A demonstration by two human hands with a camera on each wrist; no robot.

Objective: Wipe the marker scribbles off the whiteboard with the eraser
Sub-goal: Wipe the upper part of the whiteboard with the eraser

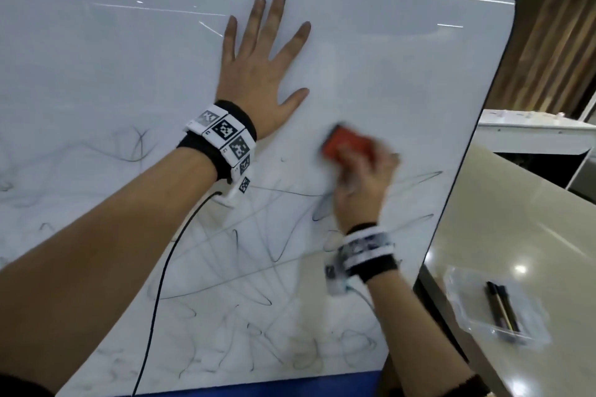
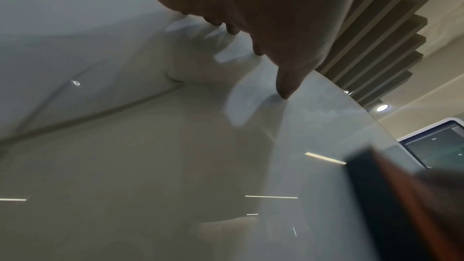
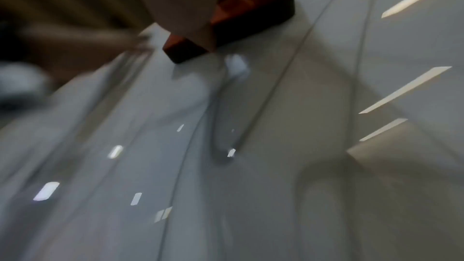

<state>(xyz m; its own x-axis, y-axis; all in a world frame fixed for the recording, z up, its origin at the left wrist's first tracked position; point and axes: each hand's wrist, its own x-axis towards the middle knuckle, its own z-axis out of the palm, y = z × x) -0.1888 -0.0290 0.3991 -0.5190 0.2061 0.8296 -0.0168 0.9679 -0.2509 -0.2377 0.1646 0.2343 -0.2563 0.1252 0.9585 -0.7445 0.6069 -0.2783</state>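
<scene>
Both hands meet the whiteboard (image 1: pixel 371 42): left fingers (image 1: pixel 277 13) splayed flat, right clutching eraser (image 1: pixel 350 145) (head-view scribbles (image 1: pixel 258 251)).

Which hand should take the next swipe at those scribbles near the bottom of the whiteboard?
Right. The right hand already grips the red eraser just above the remaining scribbles, while the left hand lies flat on the whiteboard, apparently steadying it.

Blurred eraser (image 3: pixel 241 19) seemingly on whiteboard (image 3: pixel 276 166).

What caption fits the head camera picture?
Right hand rubs a red eraser over scribbles while left hand steadies the whiteboard.
</scene>
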